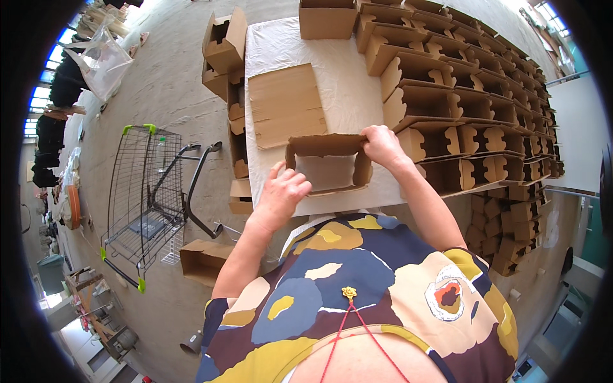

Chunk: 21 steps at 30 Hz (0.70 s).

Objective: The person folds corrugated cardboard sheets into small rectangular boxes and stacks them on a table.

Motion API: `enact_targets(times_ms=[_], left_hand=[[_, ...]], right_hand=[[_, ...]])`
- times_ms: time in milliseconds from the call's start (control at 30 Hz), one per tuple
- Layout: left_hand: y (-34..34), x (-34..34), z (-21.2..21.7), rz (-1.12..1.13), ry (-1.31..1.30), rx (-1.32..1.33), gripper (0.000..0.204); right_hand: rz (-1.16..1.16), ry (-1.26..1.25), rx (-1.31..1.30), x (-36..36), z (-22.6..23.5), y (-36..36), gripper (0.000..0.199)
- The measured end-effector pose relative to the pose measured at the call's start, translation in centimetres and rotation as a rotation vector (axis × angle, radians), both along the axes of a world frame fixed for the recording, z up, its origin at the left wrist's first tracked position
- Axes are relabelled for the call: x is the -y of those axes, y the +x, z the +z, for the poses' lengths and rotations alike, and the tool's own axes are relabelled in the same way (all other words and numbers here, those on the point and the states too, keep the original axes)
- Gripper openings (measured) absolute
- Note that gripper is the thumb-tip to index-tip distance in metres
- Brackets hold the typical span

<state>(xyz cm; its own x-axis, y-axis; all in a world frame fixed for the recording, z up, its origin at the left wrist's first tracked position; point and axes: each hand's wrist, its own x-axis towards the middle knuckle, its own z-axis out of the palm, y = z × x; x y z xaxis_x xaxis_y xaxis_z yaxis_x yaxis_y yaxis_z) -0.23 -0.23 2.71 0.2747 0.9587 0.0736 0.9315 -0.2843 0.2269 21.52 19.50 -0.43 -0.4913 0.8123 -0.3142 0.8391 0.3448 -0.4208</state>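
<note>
hands holding carton, top box cropped

You wear a short-sleeved, boldly patterned top and a red cord with a gold pendant.
Across the lower middle of the frame, your top mixes rounded patches of navy, slate blue, maroon, mustard and beige with thin white lines; a white-ringed, orange-red shape sits toward its right, your pendant is flower-shaped, and your left hand and right hand are bare.
</note>
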Motion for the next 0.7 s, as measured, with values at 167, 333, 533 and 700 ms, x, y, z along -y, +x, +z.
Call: enact_targets(times_ms=[167, 333, 533, 700], left_hand=[[0.7, -0.7, 0.4, 0.107, -0.093, -0.159, 0.014], [5.9, -2.2, 0.6, 0.029, -0.114, -0.186, 0.024], [7.5, -3.2, 0.7, -0.080, -0.125, 0.033, 0.010], [4.2, -2.5, 3.7, -0.081, -0.046, -0.075, 0.011]], right_hand=[[0.012, 0.019, -0.078, -0.5, -1.5, 0.2, 0.017], [0.021, -0.009, -0.049, -0.1, -1.5, 0.2, 0.018], [-0.020, -0.166, -0.127, 0.8, 0.7, 0.9, 0.020], [0.015, -0.207, -0.011, 2.9, 4.6, 2.8, 0.023]])
